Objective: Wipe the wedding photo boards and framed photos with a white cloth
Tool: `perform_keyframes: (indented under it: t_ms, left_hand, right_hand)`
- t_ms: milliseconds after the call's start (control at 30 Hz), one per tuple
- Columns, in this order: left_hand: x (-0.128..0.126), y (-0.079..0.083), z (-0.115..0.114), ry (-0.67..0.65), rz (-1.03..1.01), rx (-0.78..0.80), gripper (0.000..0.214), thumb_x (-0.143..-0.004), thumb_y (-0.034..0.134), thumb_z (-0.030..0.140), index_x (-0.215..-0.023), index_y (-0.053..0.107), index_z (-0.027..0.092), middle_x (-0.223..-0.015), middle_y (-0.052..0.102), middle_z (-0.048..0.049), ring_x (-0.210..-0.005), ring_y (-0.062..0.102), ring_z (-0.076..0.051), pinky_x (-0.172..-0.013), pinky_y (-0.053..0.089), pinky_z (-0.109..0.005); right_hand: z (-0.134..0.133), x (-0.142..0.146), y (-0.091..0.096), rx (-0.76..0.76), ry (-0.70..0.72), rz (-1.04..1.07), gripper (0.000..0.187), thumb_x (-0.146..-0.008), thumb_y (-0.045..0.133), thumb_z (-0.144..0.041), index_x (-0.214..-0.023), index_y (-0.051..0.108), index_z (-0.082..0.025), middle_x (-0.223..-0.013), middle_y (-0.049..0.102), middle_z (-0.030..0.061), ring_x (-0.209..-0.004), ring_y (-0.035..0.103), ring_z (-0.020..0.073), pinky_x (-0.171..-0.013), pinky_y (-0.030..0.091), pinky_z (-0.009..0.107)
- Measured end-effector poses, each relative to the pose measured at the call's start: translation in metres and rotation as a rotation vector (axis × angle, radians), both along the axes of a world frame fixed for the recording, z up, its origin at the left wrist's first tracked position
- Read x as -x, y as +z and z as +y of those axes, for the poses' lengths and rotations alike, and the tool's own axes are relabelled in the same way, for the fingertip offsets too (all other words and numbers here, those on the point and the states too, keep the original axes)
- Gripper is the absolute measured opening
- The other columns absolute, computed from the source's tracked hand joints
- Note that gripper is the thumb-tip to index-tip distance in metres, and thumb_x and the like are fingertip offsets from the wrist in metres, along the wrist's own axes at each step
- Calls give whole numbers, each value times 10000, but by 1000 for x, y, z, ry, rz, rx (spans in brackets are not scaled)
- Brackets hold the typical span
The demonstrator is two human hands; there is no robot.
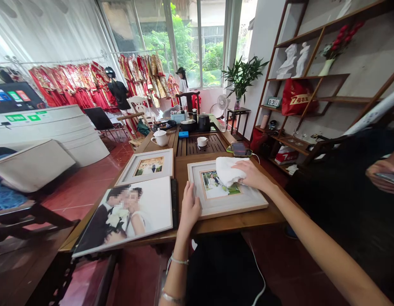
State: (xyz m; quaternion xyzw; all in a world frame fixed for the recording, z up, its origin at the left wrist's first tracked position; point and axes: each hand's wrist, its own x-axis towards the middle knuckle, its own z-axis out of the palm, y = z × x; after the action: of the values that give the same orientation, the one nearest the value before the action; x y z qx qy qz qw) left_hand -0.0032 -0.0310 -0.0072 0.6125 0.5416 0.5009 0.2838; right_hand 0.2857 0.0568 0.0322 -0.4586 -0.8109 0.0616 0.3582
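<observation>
Picture frame (216,196) — pale, bearing an outdoor photograph (211,182) — is lying flat on the wooden table (180,165), near the front edge. Right hand (251,173) is clamping a bunched white cloth (227,171), holding it against the frame's upper right part and covering some of the photograph. Left hand (191,206) is resting at the frame's left edge, fingers lying close together; whether they are gripping that edge, one cannot tell.

Large portrait panel (128,222), showing two people and white flowers (116,216), is lying to the left, overhanging the table's front edge. Second frame (148,165) is lying just behind it. White lidded cup (160,138) is standing farther back, left. Small white cup (202,141) is sitting on the slatted tea tray (189,148); blue box (183,134) is lying nearby. Phone (240,149) is lying behind the frame's right side. Another person's hand (381,171) is holding a dark device (388,177) at far right. Red and gold garments (78,83) are hanging in the background.
</observation>
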Motion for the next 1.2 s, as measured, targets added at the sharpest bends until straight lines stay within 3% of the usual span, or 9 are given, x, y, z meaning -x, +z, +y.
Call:
perform_keyframes:
  t_ms: [233, 400, 567, 700, 833, 900, 967, 1133, 1200]
  left_hand:
    - [2, 1, 0, -44, -51, 29, 530, -805, 488, 84, -1332, 506, 145, -1570, 297, -155, -1474, 222, -271, -1215, 168, -449]
    - [0, 4, -2, -47, -122, 38, 544, -831, 503, 119, -1370, 459, 178, -1573, 306, -122, -1471, 235, -252, -1221, 156, -432]
    - [-2, 5, -2, -25, -215, 125, 573, -892, 494, 211, -1448, 357, 197, -1585, 291, -105, -1468, 246, -231, -1216, 182, -398]
    - [-2, 2, -3, -14, -248, 147, 605, -877, 500, 176, -1460, 342, 204, -1588, 290, -85, -1469, 239, -222, -1216, 178, -389]
    - [-2, 3, -4, -6, -233, 157, 634, -868, 488, 154, -1476, 312, 186, -1589, 281, -97, -1469, 236, -220, -1220, 167, -392]
    - [-3, 3, -5, -12, -201, 156, 631, -869, 475, 153, -1477, 309, 165, -1588, 278, -112, -1468, 236, -221, -1221, 163, -390]
    - [-3, 2, -5, -6, -156, 133, 627, -864, 464, 145, -1473, 316, 147, -1584, 285, -123, -1469, 235, -221, -1223, 155, -389]
    - [-5, -4, -2, 22, -56, 14, 581, -852, 455, 130, -1429, 399, 157, -1567, 322, -128, -1465, 249, -234, -1223, 162, -416]
    - [-6, -6, -2, 9, -28, -46, 564, -855, 450, 134, -1417, 421, 161, -1563, 330, -130, -1465, 251, -242, -1223, 166, -431]
  right_hand:
    - [2, -13, -19, -56, -251, 297, 385, -757, 576, -352, -1078, 656, -157, -998, 703, 104, -874, 655, 271, -777, 518, 405]
    - [-7, -9, -31, -72, -271, 360, 381, -740, 605, -388, -1049, 656, -171, -1078, 681, 99, -970, 640, 273, -836, 501, 393]
    - [-11, -14, -16, -128, -276, 324, 367, -730, 606, -354, -1050, 666, -184, -1078, 674, 107, -997, 623, 292, -888, 477, 415]
    - [0, -6, 7, -204, -262, 29, 429, -727, 592, -282, -1137, 655, -172, -1227, 620, 143, -1135, 538, 317, -996, 408, 463]
    - [14, 19, 19, -32, -178, -336, 440, -738, 579, -232, -1171, 655, -220, -1320, 587, 124, -1240, 433, 377, -1009, 308, 629]
    - [15, 31, 20, 6, -112, -403, 441, -724, 566, -176, -1151, 667, -216, -1299, 607, 116, -1246, 431, 367, -1017, 301, 617]
    - [9, 38, 20, 15, -13, -413, 451, -691, 567, -131, -1123, 678, -202, -1251, 636, 105, -1213, 468, 330, -1019, 348, 531]
    - [-44, 41, 28, 68, 427, -403, 427, -701, 559, -101, -1106, 666, -186, -1229, 636, 114, -1173, 503, 285, -1007, 385, 476]
    - [-72, 39, 35, 78, 470, -401, 434, -721, 547, -89, -1131, 651, -183, -1263, 614, 125, -1188, 496, 272, -1017, 379, 471]
